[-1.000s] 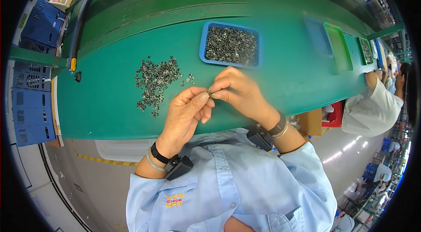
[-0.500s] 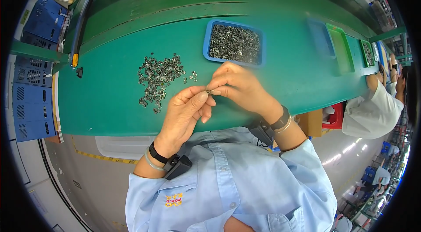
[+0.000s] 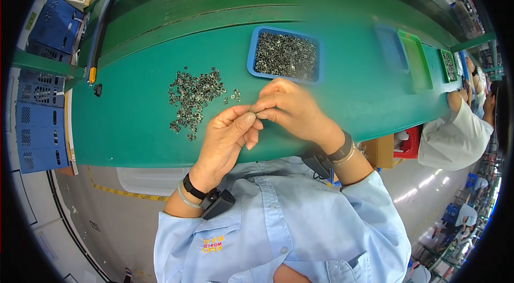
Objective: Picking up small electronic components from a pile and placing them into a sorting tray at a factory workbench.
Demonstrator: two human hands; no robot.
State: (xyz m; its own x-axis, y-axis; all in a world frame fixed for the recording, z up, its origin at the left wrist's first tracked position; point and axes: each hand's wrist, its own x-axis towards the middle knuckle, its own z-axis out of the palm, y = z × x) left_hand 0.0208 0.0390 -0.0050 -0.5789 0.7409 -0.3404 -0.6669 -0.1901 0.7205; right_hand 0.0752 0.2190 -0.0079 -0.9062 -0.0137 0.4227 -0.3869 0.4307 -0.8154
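My left hand (image 3: 229, 132) and my right hand (image 3: 289, 109) meet fingertip to fingertip above the green tabletop. Thumb and forefinger of each are pinched on a tiny piece, mostly hidden between them, too small to name. Left of my hands lies a loose pile of small dark metal parts (image 3: 194, 96), with a few apart from it (image 3: 235, 96) at its right side. Just beyond my right hand stands a blue tray (image 3: 250, 58) filled with the same kind of small metal parts (image 3: 286, 54).
A green tray (image 3: 420, 63) and a blue tray (image 3: 393, 45), blurred, stand at the right. Farther right, a co-worker in a white sleeve (image 3: 455, 141) sits beside a small green tray (image 3: 448, 66) of parts. Blue crates (image 3: 40, 133) line the left side.
Almost nothing differs: both hands keep their pinch in the same place, with a slight shift of the right fingers. The co-worker at the far right has moved a little.
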